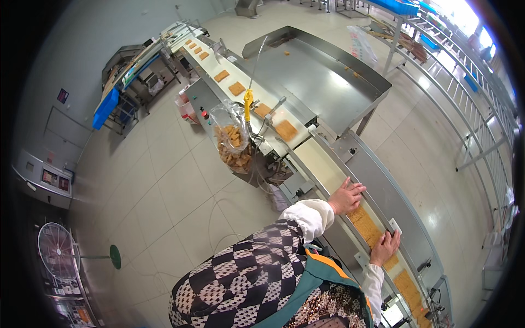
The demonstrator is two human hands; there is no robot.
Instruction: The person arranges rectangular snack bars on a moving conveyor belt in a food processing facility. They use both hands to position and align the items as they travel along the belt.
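My left hand [347, 197] rests over the upper end of a row of flat golden-brown biscuit slabs [363, 223] lying in a narrow conveyor channel [322, 162]. Further down the same channel, my right hand [385, 247] lies over the slabs near the metal side rail, its fingers bent. Both hands hide part of what is under them, so whether either grips a slab does not show. More slabs [406, 285] continue below my right hand. Spaced slabs [286, 130] lie on the white belt [249, 99] that leads to the channel.
A clear plastic bag of broken biscuit pieces [233, 151] stands left of the belt, beside a yellow-handled tool [248, 104] and cables. A large steel tray table [311, 69] adjoins the belt's far side. Metal racks [459, 98] stand at right, a fan [58, 251] at lower left.
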